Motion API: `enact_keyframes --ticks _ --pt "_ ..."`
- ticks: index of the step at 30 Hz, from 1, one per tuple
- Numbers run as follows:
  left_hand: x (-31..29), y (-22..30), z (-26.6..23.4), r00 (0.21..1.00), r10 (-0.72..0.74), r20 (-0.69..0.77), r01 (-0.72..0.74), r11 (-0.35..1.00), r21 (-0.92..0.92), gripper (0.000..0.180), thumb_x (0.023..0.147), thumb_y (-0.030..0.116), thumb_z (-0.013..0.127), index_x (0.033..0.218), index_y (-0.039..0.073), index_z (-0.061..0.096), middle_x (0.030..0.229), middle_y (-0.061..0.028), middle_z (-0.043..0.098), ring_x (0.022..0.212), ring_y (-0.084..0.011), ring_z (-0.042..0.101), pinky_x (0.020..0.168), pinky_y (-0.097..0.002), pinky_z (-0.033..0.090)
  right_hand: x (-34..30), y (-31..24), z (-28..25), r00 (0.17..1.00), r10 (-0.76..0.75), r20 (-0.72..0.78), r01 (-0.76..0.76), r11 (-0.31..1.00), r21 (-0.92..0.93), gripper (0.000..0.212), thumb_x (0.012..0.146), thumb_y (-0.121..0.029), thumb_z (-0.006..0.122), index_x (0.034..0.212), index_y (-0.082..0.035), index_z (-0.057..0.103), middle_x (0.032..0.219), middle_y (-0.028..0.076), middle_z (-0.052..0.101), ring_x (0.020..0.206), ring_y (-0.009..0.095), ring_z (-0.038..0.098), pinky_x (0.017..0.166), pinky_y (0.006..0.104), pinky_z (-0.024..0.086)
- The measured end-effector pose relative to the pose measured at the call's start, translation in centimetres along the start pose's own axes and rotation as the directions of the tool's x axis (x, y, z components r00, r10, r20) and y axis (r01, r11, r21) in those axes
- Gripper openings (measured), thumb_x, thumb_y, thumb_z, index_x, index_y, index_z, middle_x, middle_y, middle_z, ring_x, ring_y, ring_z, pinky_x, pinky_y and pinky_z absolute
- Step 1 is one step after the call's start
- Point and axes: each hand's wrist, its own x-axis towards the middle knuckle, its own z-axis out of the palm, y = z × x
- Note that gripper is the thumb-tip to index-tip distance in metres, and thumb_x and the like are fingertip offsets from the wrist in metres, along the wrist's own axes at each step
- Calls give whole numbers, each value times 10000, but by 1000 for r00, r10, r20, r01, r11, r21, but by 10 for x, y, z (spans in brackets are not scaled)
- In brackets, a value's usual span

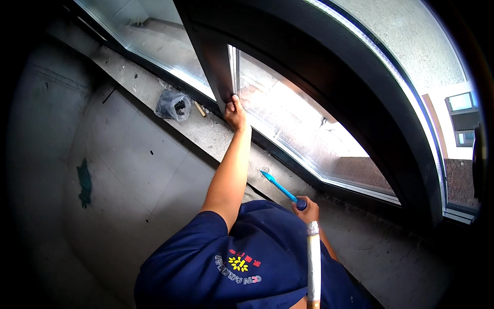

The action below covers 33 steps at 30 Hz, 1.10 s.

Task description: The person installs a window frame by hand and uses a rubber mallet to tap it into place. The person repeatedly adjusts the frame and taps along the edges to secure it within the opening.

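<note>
At the lower corner of a dark window sash (pixel 216 67), my left hand (pixel 236 114) is closed round the edge, thumb up. The forearm reaches up to it across the concrete ledge. My right hand (pixel 307 210), close to my body, grips a light-blue pointed tool (pixel 280 186) with a dark-blue round end at the hand. Its tip points up and left over the ledge, apart from the sash; its exact kind I cannot make out. A lit-looking cigarette (pixel 314 262) with a grey ash end hangs very near the camera, below the right hand.
On the ledge (pixel 136 82) lie a clear plastic bag (pixel 174 104) with dark pieces inside and a short wooden stick (pixel 199 109). A dark curved frame (pixel 355 87) spans the right side, with bright glass around it. A green rag-like scrap (pixel 84 183) lies on the tiled floor (pixel 139 170).
</note>
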Motion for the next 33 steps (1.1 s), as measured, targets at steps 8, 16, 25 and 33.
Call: enact_keyframes --ticks 8,16,25,33 --pt "-8 14 -11 991 8 133 -15 998 55 410 943 365 728 774 31 561 691 6 539 678 -126 504 658 -293 452 13 -7 -4 999 -8 36 7 1000 25 326 796 -253 817 1020 -40 714 871 171 727 832 282 741 736 343 558" --pt "-5 -7 11 993 39 -115 -63 976 -209 405 973 385 680 808 22 613 755 -43 676 676 -128 609 610 -298 479 12 -2 -11 997 42 67 -44 999 22 348 793 -241 820 1059 -39 720 894 167 739 869 265 748 771 335 558" --pt "6 18 -18 924 352 147 -374 760 531 445 991 387 604 737 25 651 706 -190 687 661 -400 672 598 -481 510 19 -8 -19 996 74 55 -77 996 54 333 797 -227 820 1041 -22 723 885 160 745 854 228 744 771 325 551" --pt "13 29 -32 862 362 356 -508 613 606 439 1030 351 518 744 49 661 707 -97 715 687 -337 702 632 -458 535 23 10 -10 998 22 -57 -17 995 99 304 791 -225 819 1003 -28 726 850 154 734 826 226 741 762 327 547"
